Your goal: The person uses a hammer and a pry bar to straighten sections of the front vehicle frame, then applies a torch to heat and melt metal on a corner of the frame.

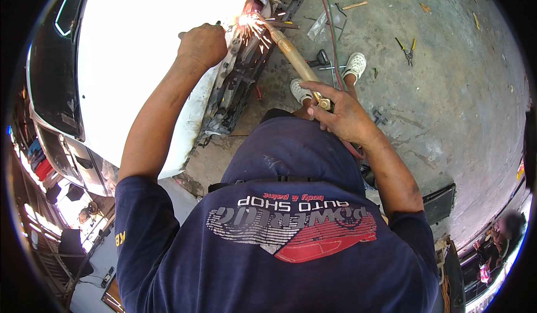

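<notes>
My right hand (344,112) is wrapped round the rear end of a brass-coloured gas torch (293,56), near its valve knob. The torch slants up and left, its tip at the bare front frame (240,70) of a white car. Bright sparks (249,25) spray from the metal at that tip. Just left of the sparks, my left hand (204,46) is a closed fist above the edge of the white hood (140,50). Whatever it grips is hidden by the fingers and the glare.
Red and green hoses (334,44) trail over the concrete floor (447,89) and past my right hand. Beside my white clogs (355,66) lies a dark tool (320,59). Yellow-handled pliers (408,51) lie farther right. A dark flat panel (439,204) is on the floor at lower right.
</notes>
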Tool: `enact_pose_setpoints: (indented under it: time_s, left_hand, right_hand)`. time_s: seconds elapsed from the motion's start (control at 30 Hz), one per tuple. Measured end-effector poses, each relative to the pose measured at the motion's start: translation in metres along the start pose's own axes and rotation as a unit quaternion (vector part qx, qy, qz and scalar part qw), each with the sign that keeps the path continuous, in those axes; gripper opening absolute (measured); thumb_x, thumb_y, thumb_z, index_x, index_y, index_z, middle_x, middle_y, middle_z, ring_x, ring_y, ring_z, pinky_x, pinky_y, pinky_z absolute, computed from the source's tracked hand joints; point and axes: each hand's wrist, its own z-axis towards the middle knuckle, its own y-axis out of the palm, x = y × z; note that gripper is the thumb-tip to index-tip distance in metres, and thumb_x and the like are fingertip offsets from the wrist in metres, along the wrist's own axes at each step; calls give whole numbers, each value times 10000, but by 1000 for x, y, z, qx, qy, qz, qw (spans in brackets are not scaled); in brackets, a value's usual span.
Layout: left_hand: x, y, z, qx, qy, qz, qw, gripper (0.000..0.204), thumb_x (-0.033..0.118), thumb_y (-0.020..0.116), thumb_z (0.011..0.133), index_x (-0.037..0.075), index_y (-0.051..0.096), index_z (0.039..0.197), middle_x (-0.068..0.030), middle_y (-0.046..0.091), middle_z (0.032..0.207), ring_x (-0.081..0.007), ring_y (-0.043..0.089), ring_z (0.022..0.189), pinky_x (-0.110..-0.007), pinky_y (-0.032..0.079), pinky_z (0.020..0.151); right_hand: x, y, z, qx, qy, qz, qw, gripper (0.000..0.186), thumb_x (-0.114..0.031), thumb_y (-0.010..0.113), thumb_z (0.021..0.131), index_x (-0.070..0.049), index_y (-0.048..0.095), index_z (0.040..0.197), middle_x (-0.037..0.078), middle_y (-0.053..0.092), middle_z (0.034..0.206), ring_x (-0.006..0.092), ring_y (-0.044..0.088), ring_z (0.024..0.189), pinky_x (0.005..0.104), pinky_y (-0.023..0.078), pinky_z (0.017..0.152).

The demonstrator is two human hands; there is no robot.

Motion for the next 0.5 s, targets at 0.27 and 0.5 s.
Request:
enact_pose_setpoints:
  time_s: [0.27, 0.5]
  left_hand:
    - [0, 1, 0, 8, 6, 5, 1000, 302, 209, 538, 1072, 121, 813, 1162, -198, 818, 1104, -390, 799, 1056, -560, 626, 951]
    - [0, 0, 3, 3, 3, -5, 1000, 287, 192, 548, 1056, 116, 813, 1137, -193, 824, 1086, -377, 804, 1040, -550, 631, 948]
  right_hand:
    - [3, -1, 2, -10, 9, -7, 1000, 582, -137, 741, 1068, -209, 607, 1629, 9, 655, 1057, 106, 641, 733, 295, 591, 698]
    - [1, -2, 1, -5, 8, -20, 1000, 598, -126, 747, 1043, -193, 611, 1622, 17, 682, 950, 131, 652, 688, 337, 592, 719]
